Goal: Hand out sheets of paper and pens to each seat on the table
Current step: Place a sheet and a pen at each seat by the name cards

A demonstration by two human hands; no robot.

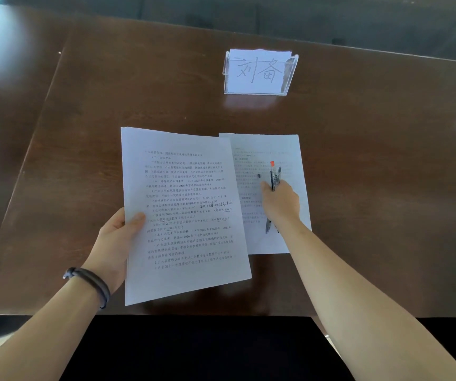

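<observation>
**White sheet down, pen next**

Your right hand (280, 200), grip closed on the pens (274, 178), hovers over the sheet (273, 149) lying on the bench (358, 188). Release one pen only. Left hand (114, 243) grips the stack (185, 215).

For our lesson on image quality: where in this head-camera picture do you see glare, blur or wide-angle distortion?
Head view: pale window glare washes the dark wooden table at far left; the acrylic name card holder throws a faint reflection on the polish; straight table edges bow from the wide lens; print on the held paper stack reads sharp, the single sheet fainter.
</observation>
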